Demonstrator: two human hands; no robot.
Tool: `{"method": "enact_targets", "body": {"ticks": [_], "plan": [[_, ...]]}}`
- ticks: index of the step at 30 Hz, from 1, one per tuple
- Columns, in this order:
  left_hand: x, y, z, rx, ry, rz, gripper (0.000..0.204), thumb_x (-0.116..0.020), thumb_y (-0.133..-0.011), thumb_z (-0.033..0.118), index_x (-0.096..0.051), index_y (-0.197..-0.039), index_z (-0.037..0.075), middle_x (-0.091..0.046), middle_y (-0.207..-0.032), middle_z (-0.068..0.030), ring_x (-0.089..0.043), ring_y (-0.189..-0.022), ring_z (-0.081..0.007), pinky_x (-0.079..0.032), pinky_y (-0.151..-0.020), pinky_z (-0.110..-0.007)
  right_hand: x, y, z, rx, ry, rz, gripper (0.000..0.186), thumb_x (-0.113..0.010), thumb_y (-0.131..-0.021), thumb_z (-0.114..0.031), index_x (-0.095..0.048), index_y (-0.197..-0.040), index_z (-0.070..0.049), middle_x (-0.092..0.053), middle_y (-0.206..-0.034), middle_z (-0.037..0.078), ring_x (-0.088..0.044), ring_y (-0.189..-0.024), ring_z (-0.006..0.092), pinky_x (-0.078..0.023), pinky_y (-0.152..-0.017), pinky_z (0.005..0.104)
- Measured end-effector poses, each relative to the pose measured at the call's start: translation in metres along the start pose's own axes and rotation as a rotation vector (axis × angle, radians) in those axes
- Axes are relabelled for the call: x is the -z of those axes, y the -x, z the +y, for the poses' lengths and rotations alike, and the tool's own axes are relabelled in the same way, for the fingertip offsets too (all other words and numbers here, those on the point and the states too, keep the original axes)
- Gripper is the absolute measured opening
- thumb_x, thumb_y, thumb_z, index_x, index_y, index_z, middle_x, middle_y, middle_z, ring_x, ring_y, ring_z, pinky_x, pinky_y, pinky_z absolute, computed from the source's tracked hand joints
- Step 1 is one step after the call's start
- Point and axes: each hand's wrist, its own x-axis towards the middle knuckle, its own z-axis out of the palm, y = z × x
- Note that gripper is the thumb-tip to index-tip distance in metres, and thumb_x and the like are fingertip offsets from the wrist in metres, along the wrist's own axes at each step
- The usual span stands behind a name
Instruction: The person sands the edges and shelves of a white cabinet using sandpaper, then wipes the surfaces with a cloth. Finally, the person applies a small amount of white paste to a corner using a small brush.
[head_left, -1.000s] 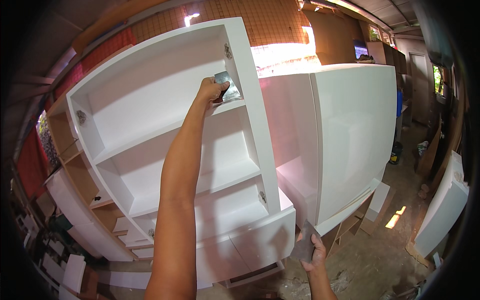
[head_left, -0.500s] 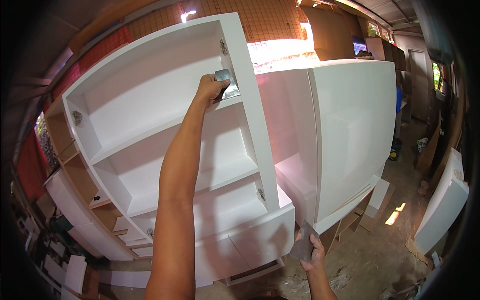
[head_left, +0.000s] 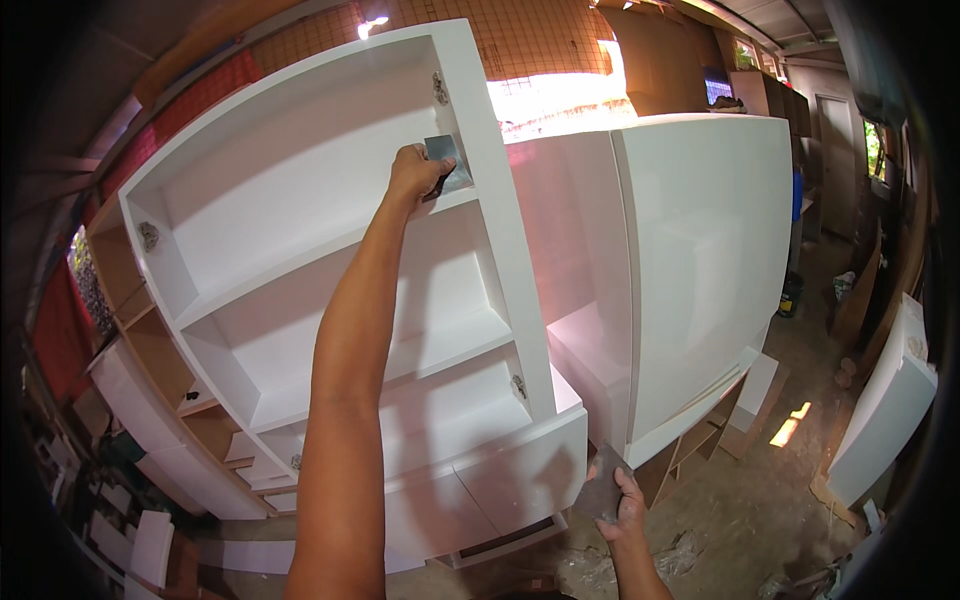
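Left hand (head_left: 412, 175) is pinching a thin metal plate (head_left: 439, 149) at the right end of the upper shelf (head_left: 280, 276) inside the white cabinet (head_left: 498, 230), its glare fading, suggesting tilt is changing while work is staying there; right hand (head_left: 628, 515) is gripping a grey plate (head_left: 600, 486) lower down.

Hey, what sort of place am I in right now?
Probably a cabinet-making workshop: a white open-shelved cabinet stands in front of you, a large white cabinet is beside it on the right, and a wood-coloured shelf unit shows on the left.
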Motion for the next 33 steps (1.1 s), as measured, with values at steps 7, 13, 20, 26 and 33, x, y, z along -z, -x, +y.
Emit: {"method": "enact_targets", "body": {"ticks": [7,13,20,26,33], "plan": [[-0.002,0.009,0.012,0.004,-0.211,0.053,0.024,-0.079,-0.075,0.01,-0.064,-0.088,-0.004,-0.068,-0.077,-0.0147,-0.065,-0.064,-0.021,-0.05,-0.054,-0.034,-0.003,0.001,0.004,-0.021,-0.011,0.078,0.032,-0.062,-0.091,-0.013,-0.054,-0.121,-0.004,-0.064,-0.11,0.011,-0.065,-0.099,0.027,-0.056,-0.085,0.044],[-0.002,0.014,0.015,-0.054,-0.432,0.101,0.032,-0.08,-0.073,0.022,-0.066,-0.092,0.0,-0.071,-0.087,-0.0174,-0.071,-0.08,-0.0308,-0.055,-0.071,-0.04,0.007,0.001,0.01,-0.031,-0.025,0.074,0.032,-0.063,-0.091,-0.012,-0.054,-0.121,-0.004,-0.063,-0.113,0.011,-0.064,-0.101,0.0273,-0.055,-0.088,0.0442],[0.001,0.015,0.016,-0.163,-0.543,0.258,0.04,-0.079,-0.073,0.027,-0.064,-0.098,0.0,-0.07,-0.094,-0.0199,-0.069,-0.09,-0.0343,-0.053,-0.079,-0.042,-0.005,0.013,0.015,-0.048,-0.037,-0.017,0.033,-0.061,-0.092,-0.011,-0.053,-0.122,-0.003,-0.063,-0.113,0.013,-0.064,-0.103,0.0282,-0.054,-0.089,0.0444],[0.025,0.079,0.044,-0.249,0.532,0.25,0.025,-0.068,-0.089,0.011,-0.059,-0.106,-0.004,-0.067,-0.094,-0.008,-0.062,-0.083,-0.0124,-0.049,-0.07,-0.027,-0.011,0.016,0.012,-0.029,-0.046,0.002,0.034,-0.059,-0.093,-0.01,-0.05,-0.125,-0.002,-0.062,-0.114,0.014,-0.063,-0.102,0.0289,-0.054,-0.089,0.0456],[-0.021,0.333,-0.02,0.277,1.215,-0.304,0.019,-0.055,-0.097,0.015,-0.053,-0.113,0.004,-0.064,-0.097,-0.006,-0.063,-0.082,-0.018,-0.054,-0.069,-0.032,-0.086,0.019,0.025,-0.072,-0.058,-0.175,0.039,-0.061,-0.093,-0.017,-0.052,-0.129,-0.003,-0.063,-0.117,0.013,-0.064,-0.103,0.0254,-0.053,-0.091,0.0397]]}}
